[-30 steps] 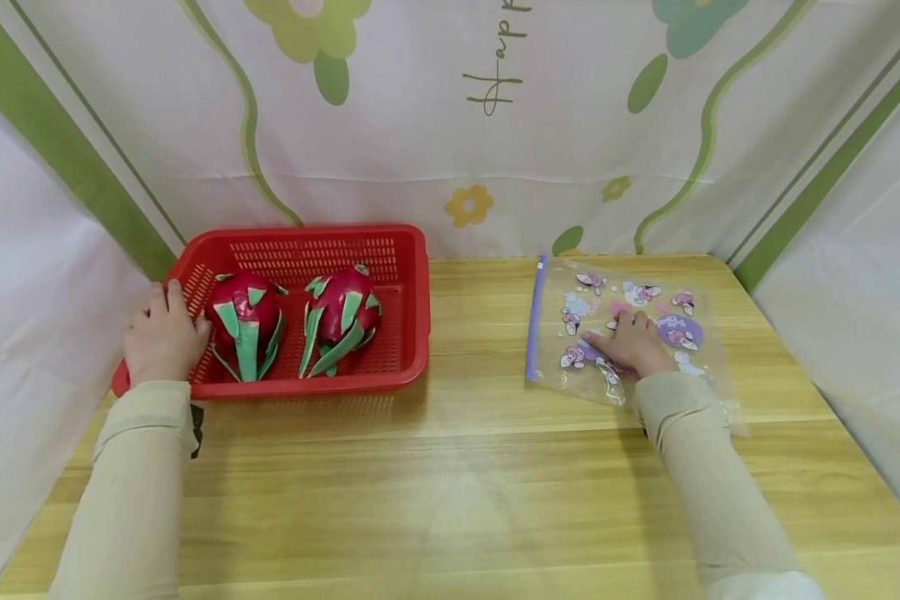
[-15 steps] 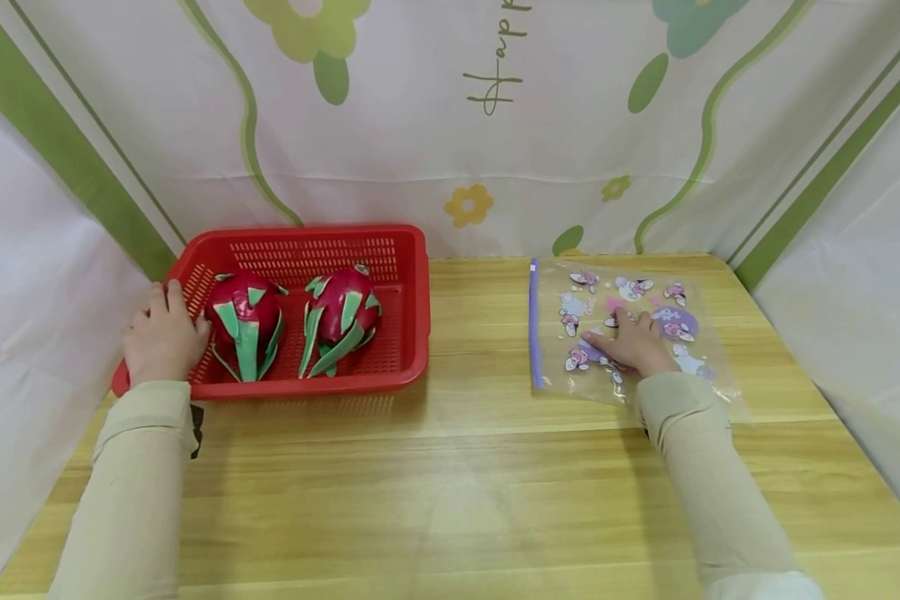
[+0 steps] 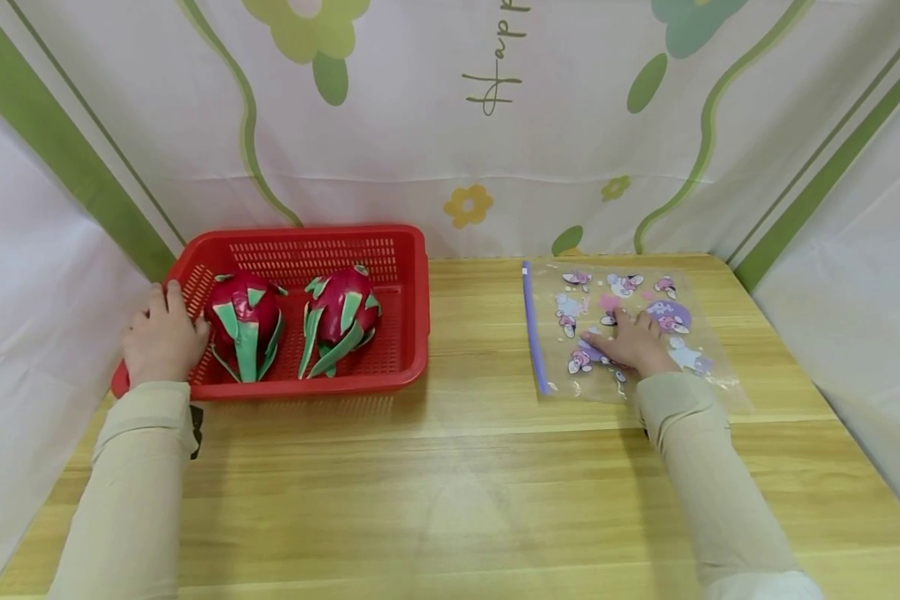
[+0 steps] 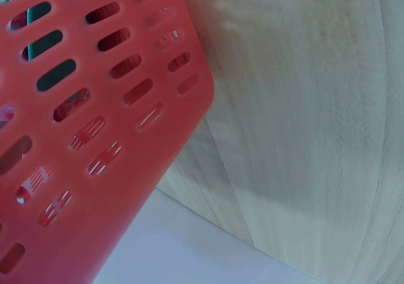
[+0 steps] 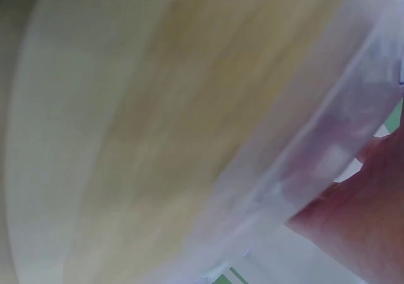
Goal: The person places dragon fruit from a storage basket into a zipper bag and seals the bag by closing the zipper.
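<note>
At about 8 o'clock on the wooden table (image 3: pixel 450 467), the left end of the red basket (image 3: pixel 412 300) is held by the left hand (image 3: pixel 163 337), fingers bent over its rim. Two pink dragon fruits (image 3: pixel 246 321) are kept inside. At 2 o'clock, the clear picture bag (image 3: pixel 682 358) is pressed flat by the right hand (image 3: pixel 633 346), fingers laid straight.
</note>
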The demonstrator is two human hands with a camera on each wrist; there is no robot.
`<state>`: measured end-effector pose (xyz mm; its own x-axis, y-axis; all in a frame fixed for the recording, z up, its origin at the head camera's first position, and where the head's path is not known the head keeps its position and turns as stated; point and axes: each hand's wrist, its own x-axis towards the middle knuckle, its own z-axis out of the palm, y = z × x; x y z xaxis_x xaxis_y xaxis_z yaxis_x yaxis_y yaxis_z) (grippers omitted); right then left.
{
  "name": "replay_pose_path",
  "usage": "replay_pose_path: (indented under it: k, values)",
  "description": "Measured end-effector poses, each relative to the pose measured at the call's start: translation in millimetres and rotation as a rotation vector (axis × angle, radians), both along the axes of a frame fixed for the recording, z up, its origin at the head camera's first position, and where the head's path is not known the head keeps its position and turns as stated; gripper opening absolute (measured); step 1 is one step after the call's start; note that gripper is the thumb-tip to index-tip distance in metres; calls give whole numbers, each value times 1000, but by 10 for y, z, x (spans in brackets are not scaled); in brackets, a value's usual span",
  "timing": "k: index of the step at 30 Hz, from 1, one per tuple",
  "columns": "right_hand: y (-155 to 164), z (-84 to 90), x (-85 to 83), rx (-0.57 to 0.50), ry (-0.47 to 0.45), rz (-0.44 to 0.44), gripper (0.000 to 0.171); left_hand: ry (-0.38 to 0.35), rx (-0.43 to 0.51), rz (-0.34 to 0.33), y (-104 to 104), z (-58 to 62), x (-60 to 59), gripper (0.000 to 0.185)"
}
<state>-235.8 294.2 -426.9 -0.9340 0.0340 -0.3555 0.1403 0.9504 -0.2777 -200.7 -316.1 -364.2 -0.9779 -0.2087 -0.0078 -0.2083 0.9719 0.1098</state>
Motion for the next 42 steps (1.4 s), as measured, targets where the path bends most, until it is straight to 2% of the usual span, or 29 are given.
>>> replay_pose_path:
  k: [12, 20, 31, 38, 42]
  values:
    - [-41, 3, -19, -18, -1, 4, 100, 0, -11, 3, -7, -26, -26, 69]
    - [-114, -7, -49, -35, 90, 37, 95, 9, -15, 2, -3, -33, -26, 69]
    - [-478, 64, -88, -64, 169, 105, 81, 2, -16, 12, -6, -32, -20, 69]
    - [-691, 81, -57, -53, 185, 157, 73, 8, -11, 14, -8, -33, -19, 69]
    - [-788, 82, -32, -54, 181, 183, 76, 12, -11, 13, -10, -32, -16, 69]
